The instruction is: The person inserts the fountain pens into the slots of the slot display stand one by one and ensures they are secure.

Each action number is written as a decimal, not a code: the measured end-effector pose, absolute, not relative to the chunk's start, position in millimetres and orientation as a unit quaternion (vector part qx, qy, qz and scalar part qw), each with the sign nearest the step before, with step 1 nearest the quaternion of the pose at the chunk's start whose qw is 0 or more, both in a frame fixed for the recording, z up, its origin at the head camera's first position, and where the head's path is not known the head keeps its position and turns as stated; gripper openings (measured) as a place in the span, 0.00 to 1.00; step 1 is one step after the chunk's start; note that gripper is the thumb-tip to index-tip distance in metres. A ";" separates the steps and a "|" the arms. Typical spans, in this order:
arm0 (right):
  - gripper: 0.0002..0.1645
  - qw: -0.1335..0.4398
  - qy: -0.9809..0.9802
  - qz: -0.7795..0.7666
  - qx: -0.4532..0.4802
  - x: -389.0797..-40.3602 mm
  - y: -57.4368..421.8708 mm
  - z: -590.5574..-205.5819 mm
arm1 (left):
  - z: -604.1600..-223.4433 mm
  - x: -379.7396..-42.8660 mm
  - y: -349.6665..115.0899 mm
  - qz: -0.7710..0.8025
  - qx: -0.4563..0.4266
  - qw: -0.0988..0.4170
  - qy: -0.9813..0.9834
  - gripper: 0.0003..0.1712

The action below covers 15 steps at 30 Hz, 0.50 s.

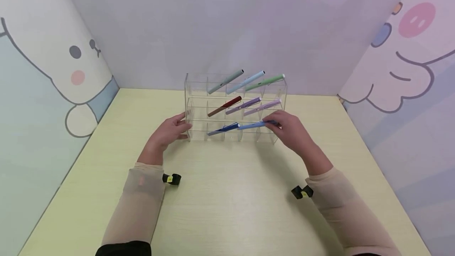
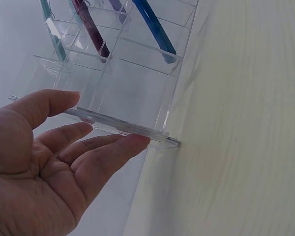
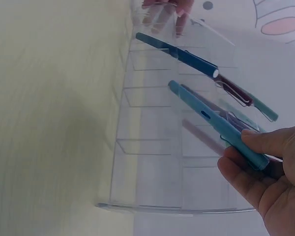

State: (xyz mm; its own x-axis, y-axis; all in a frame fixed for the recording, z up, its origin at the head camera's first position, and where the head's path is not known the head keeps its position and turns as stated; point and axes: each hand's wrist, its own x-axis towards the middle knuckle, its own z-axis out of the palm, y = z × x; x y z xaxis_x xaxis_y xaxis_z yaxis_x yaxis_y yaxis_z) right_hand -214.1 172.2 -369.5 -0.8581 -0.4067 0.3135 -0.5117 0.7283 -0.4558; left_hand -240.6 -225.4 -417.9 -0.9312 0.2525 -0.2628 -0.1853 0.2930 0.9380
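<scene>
A clear acrylic pen rack [image 1: 232, 136] with compartments in three rows stands on the table. My left hand [image 1: 171, 130] grips its left side wall, thumb on one face and fingers on the other, as the left wrist view shows. With thumb and fingers my right hand [image 1: 287, 128] pinches the capped end of a light blue pen [image 3: 211, 118], whose other end points into the bottom row. Beside it, a dark blue pen [image 1: 223, 129] leans in a bottom compartment. The middle row holds a dark red pen [image 1: 224, 106], a purple pen [image 1: 243, 106] and a lilac pen [image 1: 262, 107].
In the top row lean a grey-green pen [image 1: 226, 81], a pale blue pen [image 1: 246, 82] and a green pen [image 1: 265, 82]. A pale wood-look table [image 1: 227, 208] lies underneath. Behind the rack rises a plain wall [image 1: 227, 23], with cartoon-printed panels at both sides.
</scene>
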 end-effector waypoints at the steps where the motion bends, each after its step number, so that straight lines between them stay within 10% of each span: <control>1: 0.09 0.090 -0.925 0.272 0.249 -215.1 169.8 -371.6 | -418.1 -240.7 -225.4 0.595 0.022 0.184 0.782 0.39; 15: 0.11 0.034 -0.920 0.288 0.263 -228.0 143.9 -393.0 | -418.5 -241.3 -225.9 0.595 0.013 0.183 0.783 0.39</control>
State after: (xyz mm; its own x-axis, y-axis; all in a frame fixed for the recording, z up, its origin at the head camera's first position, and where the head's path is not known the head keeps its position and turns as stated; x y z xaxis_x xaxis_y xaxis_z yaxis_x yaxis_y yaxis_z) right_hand -228.0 143.9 -393.0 -0.8599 -0.4639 0.2130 -0.5026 0.6968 -0.5117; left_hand -241.3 -225.9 -418.5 -0.9324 0.2385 -0.2715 -0.1976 0.2925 0.9356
